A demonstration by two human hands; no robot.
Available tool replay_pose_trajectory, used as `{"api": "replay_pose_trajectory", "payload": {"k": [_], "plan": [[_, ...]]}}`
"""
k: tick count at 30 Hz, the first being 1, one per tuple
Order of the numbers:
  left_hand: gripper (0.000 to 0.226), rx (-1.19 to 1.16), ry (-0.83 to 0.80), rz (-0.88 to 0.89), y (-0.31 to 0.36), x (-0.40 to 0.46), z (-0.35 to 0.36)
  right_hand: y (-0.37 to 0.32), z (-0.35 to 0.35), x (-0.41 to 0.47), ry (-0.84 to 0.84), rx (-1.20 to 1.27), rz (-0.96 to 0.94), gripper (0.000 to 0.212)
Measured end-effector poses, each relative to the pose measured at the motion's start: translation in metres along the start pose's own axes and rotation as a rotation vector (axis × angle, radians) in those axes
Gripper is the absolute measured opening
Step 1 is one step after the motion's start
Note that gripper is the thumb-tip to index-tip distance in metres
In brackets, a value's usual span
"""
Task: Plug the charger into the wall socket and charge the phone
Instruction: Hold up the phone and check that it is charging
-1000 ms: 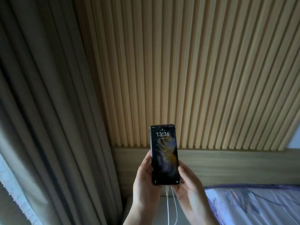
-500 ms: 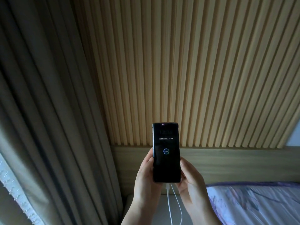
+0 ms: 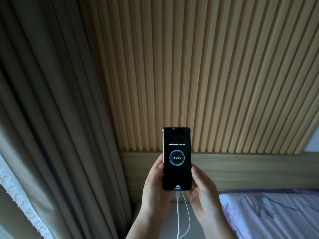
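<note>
One phone (image 3: 177,158) is held upright in front of the slatted wall panel (image 3: 215,75), its screen turned toward the wearer so that the charging ring and the figure 24% can be read; the grip is shared by two hands, the left hand (image 3: 155,188) closed along the phone's left edge and the right hand (image 3: 201,190) closed along its right edge and lower corner, the bottom port being left clear between them. One white connector is seated in that port, directly below the phone; from it two strands of a white cable (image 3: 178,219) are seen to hang, judged to be a single cable looped back on itself. The charger brick and the wall socket are not shown; from the lightning mark on the screen it is judged that both plug-ins are made and little is left but to set the phone down. To the left of the phone one curtain (image 3: 51,118) is hung; to its lower right one patterned bed cover (image 3: 269,216) is spread.
</note>
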State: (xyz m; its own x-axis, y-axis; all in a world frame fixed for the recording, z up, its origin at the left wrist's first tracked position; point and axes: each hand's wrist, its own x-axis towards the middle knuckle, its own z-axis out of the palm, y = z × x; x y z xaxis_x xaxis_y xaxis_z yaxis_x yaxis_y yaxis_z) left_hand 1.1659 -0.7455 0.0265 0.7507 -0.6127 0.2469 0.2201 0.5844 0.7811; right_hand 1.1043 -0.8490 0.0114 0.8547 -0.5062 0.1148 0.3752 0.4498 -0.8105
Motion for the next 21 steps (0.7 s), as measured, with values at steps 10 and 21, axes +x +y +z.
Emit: {"api": "replay_pose_trajectory", "payload": {"k": [10,21], "plan": [[0.042,-0.047,0.010,-0.033,-0.007,-0.004,-0.003,0.008,-0.008,-0.004,0.041,0.001,0.032,0.038],[0.041,-0.028,0.056,-0.063,-0.023,-0.005,-0.013,0.022,-0.020,-0.004,0.045,0.009,0.079,0.040]]}}
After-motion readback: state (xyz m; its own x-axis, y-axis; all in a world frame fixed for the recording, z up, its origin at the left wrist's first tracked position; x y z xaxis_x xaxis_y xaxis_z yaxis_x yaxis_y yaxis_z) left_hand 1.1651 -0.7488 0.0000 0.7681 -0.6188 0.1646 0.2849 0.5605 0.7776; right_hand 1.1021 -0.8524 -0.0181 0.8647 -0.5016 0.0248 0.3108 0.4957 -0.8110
